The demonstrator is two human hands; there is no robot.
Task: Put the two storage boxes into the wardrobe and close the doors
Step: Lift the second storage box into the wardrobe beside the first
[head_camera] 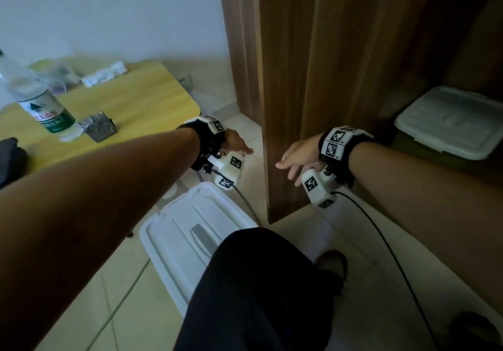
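Note:
One storage box with a white lid (451, 122) and a dark green body sits inside the wardrobe at the right. A second white storage box (187, 230) stands on the floor in front of me, partly hidden by my knee. The brown wardrobe door (307, 92) hangs open between them, edge towards me. My left hand (236, 143) reaches towards the door's left side, fingers extended and holding nothing. My right hand (296, 160) is spread open against the door's right face near its edge. Both wrists carry marker bands.
A yellow table (141, 102) stands at the left with a plastic water bottle (35, 100), a small grey object and wrappers on it. Black cables trail from my wrists across the tiled floor (313, 236). My dark trouser leg and shoe fill the lower middle.

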